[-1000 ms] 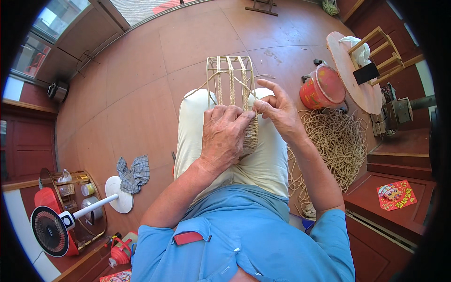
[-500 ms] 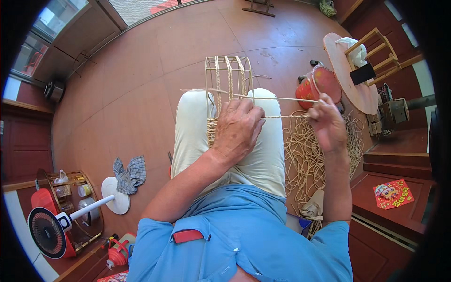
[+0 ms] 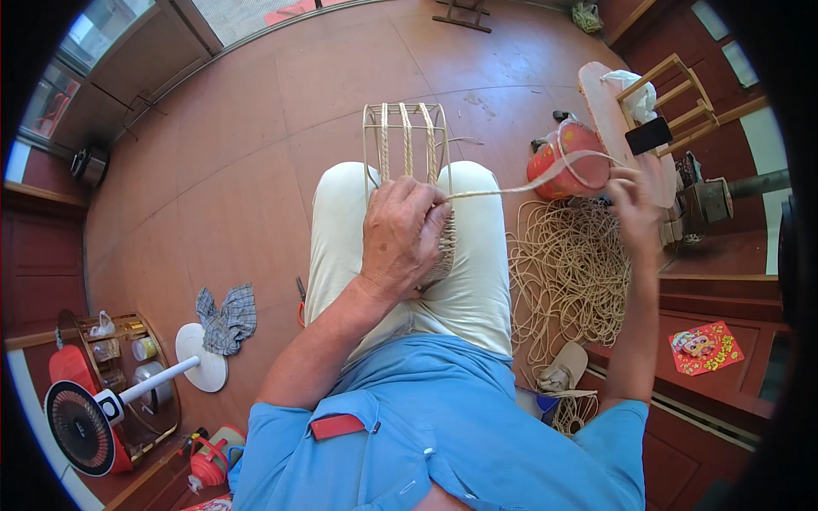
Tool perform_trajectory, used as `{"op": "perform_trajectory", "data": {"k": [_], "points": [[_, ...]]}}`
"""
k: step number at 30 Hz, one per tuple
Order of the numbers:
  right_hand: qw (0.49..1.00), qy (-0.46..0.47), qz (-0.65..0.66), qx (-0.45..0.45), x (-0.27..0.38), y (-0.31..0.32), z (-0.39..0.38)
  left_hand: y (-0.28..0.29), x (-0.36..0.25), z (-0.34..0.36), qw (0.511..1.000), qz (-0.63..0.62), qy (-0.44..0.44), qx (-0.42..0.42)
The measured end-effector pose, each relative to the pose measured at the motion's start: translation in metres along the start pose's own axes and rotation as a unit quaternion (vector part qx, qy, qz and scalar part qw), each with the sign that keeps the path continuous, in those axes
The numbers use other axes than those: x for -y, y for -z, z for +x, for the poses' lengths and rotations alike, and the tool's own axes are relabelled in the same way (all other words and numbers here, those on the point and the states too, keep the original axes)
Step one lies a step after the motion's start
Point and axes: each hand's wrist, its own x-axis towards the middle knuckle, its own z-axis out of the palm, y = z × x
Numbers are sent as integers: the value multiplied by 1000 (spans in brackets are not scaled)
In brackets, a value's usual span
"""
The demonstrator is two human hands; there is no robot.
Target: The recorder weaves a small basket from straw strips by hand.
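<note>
A half-woven basket frame (image 3: 407, 140) of pale cane ribs rests on my lap, its upright ribs pointing away from me. My left hand (image 3: 402, 234) lies on the woven lower part and clasps it between my knees. My right hand (image 3: 632, 204) is stretched out to the right and pinches a long flat cane strand (image 3: 520, 186), which runs taut from the weave to that hand and loops over a red pot. I sit in cream trousers and a blue shirt.
A loose heap of cane coils (image 3: 569, 272) lies on the floor at my right. Behind it stand a red lidded pot (image 3: 569, 157) and a wooden chair (image 3: 660, 102) with a phone. At lower left are a white-and-red floor fan (image 3: 94, 417), a shelf of jars and a checked cloth (image 3: 226, 317).
My right hand has left the basket and swung far out to the right, drawing the cane strand tight. My left hand has stayed on the weave.
</note>
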Motion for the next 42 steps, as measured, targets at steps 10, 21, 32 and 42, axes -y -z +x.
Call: {"op": "perform_trajectory", "data": {"k": [10,21,32,42], "points": [[953,288,52,82,95,-159,-100,10,-1,18,993,28,97,67],[938,341,1,66,98,-166,-94,-4,9,39,994,96,19,50],[940,330,37,78,94,-172,-89,-3,13,25,996,81,-17,44],[906,418,-25,51,118,-183,-90,52,17,-1,996,49,72,7]]}}
